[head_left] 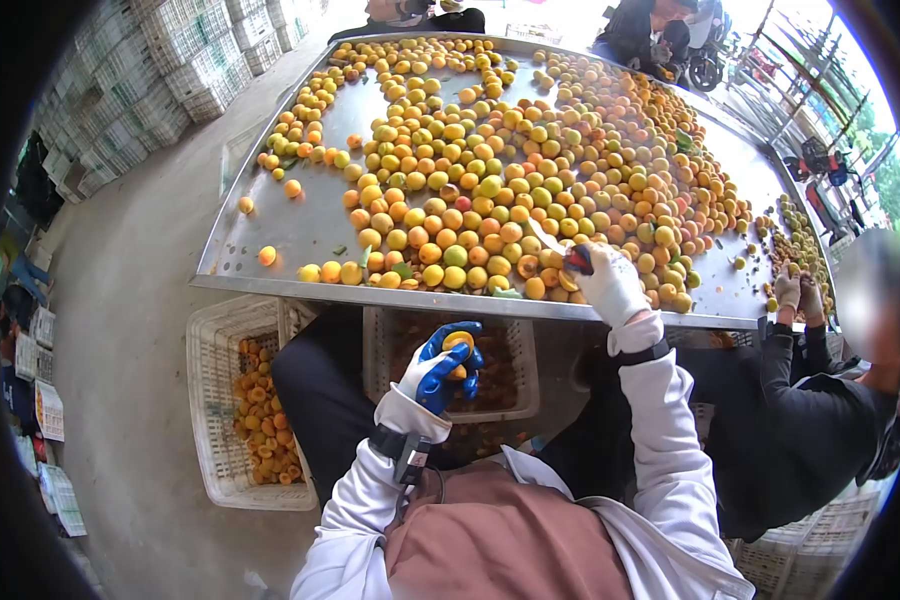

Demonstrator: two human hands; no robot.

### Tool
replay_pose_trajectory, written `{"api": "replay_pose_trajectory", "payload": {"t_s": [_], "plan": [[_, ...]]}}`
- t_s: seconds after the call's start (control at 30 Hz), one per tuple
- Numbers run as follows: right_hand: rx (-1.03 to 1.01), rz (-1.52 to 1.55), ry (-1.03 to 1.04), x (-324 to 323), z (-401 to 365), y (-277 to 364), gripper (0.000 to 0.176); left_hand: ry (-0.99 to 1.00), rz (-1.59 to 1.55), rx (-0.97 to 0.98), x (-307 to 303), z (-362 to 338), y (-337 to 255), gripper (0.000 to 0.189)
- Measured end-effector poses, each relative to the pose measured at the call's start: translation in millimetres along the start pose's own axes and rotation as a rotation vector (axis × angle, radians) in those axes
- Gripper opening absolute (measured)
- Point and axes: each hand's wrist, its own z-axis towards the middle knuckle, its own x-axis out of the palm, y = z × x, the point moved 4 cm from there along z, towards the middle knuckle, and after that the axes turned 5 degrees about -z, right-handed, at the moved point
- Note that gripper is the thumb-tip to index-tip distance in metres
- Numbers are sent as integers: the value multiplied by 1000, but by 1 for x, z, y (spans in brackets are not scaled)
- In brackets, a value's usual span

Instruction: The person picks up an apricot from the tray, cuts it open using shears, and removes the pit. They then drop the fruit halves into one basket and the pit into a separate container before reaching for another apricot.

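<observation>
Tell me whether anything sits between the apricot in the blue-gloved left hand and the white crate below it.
Nothing visible does. The blue-gloved left hand holds the orange-yellow apricot above the white plastic lattice crate. The white-gloved right hand, gripping a red-handled knife, is up at the metal table.

Bare concrete floor [140, 300], stacked crates [155, 75], daylight

One head-worn fisheye camera looks forward and steeply down, close above the left hand [442, 365] and right hand [610, 285], with the tabletop [300, 225] stretching away ahead to its far edge.
</observation>
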Motion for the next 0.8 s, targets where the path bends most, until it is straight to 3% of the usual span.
{"api": "replay_pose_trajectory", "payload": {"t_s": [0.17, 0.23, 0.37, 0.43, 0.57, 0.77, 0.8], "plan": [[88, -286, 46, 10, 30, -61, 36, 86, -39, -39, -3, 3, 11, 43], [57, -462, -154, -3, 26, -60, 36, 78, -36, -76, 4, 1, 12, 41], [68, -331, -138, -16, 11, -59, 42, 2, -2, -66, 18, -5, 7, 36], [214, -380, 274, -14, -4, -51, 43, 0, -5, -68, 15, -3, 10, 35], [115, -461, 168, 12, -18, -78, 41, -20, -114, -94, 21, 0, 17, 39], [72, -480, 326, 6, -18, -70, 49, -10, -146, -121, 16, 11, 28, 48], [54, -435, 215, 2, -21, -71, 49, -49, -121, -120, 14, 10, 27, 48]]}}
